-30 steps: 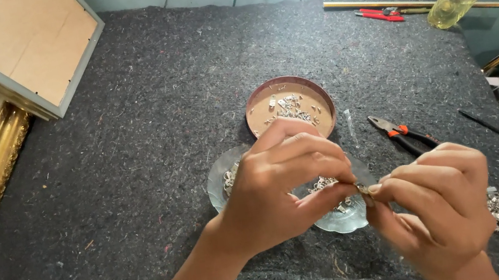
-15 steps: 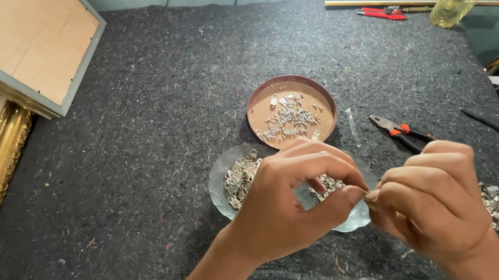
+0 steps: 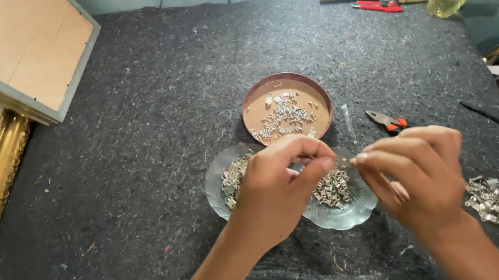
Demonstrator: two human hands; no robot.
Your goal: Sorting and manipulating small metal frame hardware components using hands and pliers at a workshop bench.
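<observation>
Over glass dish — hands lifted, pinch unchanged.

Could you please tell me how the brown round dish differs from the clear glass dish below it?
The brown dish is opaque with a plain upright rim; the glass dish is clear with a scalloped edge. The brown dish lies in full view, farther from the person; the glass dish sits partly under the left hand and right hand. Both hold small silvery metal pieces on the dark felt.
</observation>
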